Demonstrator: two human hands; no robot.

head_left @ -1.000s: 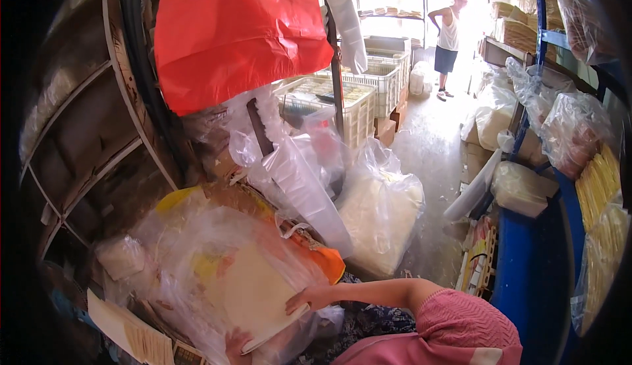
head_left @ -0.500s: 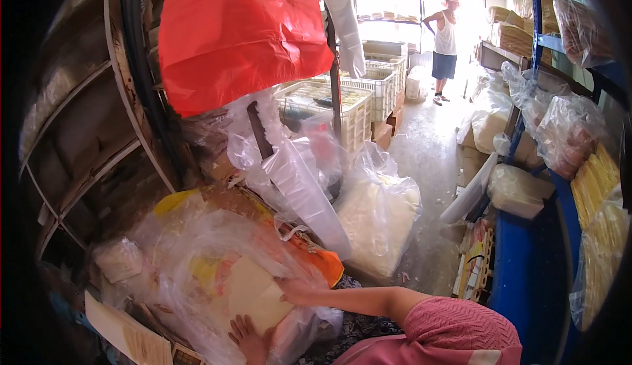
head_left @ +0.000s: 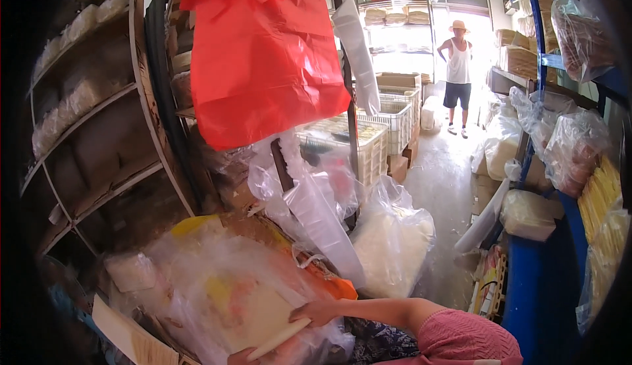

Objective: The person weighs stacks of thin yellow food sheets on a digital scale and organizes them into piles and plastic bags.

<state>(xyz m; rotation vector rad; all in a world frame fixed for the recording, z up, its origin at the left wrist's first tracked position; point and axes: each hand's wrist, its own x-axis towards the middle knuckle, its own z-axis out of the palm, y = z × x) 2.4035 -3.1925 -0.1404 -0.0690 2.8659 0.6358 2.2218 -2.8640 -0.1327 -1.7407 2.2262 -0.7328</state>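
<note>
Head view: pale sheeting (head_left: pixel 253 317) is laid near, on clear plastic film (head_left: pixel 184 273), by which it is presumably kept clean. Its near edge is raised; the right end is gripped by the right hand (head_left: pixel 316 312), fingers closed over it, likely for steadiness. At the left end the left hand (head_left: pixel 242 357) is cropped; its finger opening cannot be told.

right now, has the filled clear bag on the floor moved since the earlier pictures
No: judged against the white crates, the clear bag sits in the same spot; only the camera's view has shifted.
</note>
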